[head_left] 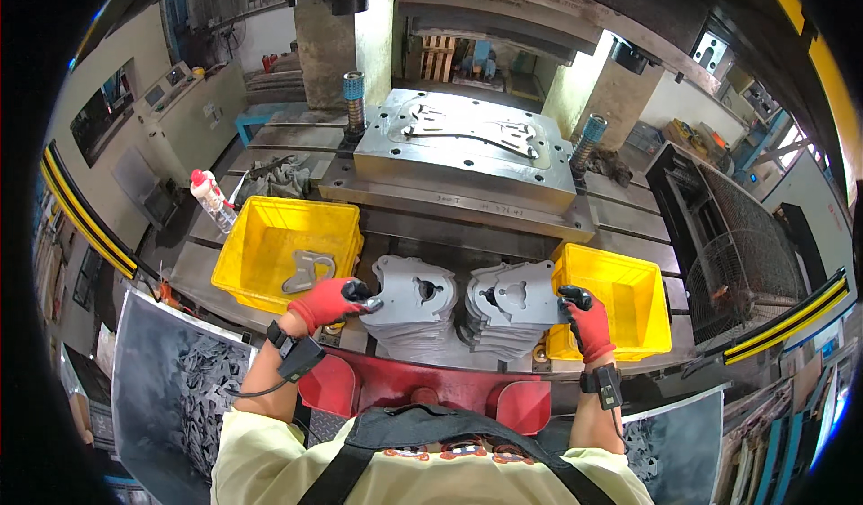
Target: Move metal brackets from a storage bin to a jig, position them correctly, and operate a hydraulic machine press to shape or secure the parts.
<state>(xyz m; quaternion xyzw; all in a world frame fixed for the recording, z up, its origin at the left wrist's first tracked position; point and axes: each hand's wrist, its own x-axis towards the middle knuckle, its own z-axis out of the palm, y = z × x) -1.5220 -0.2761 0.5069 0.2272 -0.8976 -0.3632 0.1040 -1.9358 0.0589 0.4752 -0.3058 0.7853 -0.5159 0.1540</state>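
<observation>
Two stacks of grey flat metal plates with cut-out holes stand side by side in front of me, the left stack and the right stack. My left hand, in a red glove with black fingertips, is closed at the outer edge of the left stack's top plate. On the other side my right hand, gloved alike, pinches the outer edge of the right stack's top plate. Fingers under the edges are hidden. One loose metal plate lies in the yellow left bin.
A yellow right bin stands beside the right stack. Behind lies a steel die block with shaped parts on top, between guide posts with blue tops. A white bottle with a red cap stands left. Scrap fills a low container.
</observation>
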